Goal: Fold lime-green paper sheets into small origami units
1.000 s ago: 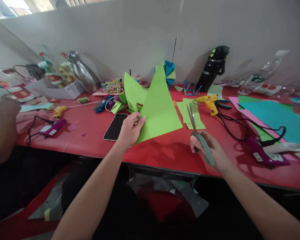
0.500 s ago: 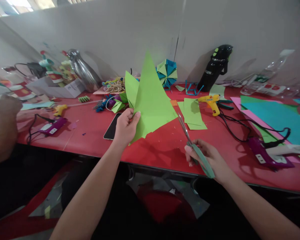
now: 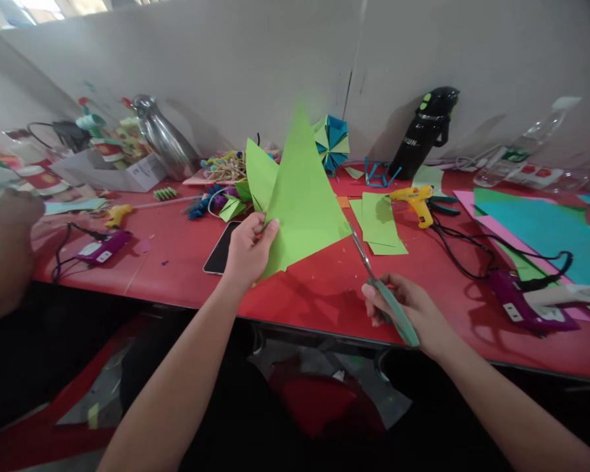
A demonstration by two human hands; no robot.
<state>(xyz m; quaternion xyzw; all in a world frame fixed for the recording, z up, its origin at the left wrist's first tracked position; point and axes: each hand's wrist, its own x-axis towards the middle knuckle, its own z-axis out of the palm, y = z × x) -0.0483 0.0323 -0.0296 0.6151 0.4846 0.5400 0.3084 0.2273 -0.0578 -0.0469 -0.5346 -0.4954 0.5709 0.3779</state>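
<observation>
My left hand pinches a large folded sheet of light green paper at its left side, thumb in front. The sheet stands up from the table, its pointed top blurred. In my right hand is a pair of scissors with green handles. Their blades point up and left, with the tips at the paper's right corner. Behind my left hand lies a phone, partly hidden. Smaller green paper pieces lie right of the sheet.
A yellow glue gun, a black bottle and a purple power strip with cables are on the right of the red table. Coloured sheets lie beyond. Another person's hand is at far left.
The tall point of the green paper has shifted right, and its lower edge looks straighter. The scissors and my right hand have moved very slightly.
</observation>
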